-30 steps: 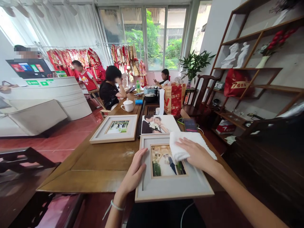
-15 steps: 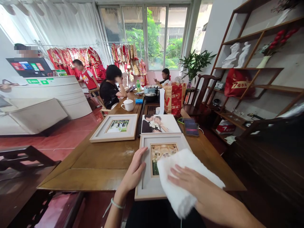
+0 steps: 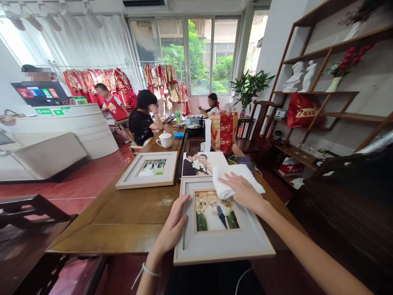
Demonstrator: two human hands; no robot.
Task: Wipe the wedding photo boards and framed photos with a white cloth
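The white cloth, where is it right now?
In the head view, the white cloth is right of centre, under the right hand, across the far right corner of the nearer picture frame.

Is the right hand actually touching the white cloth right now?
Touching. The head view shows the right hand lying on the white cloth, fingers across its top with no gap visible.
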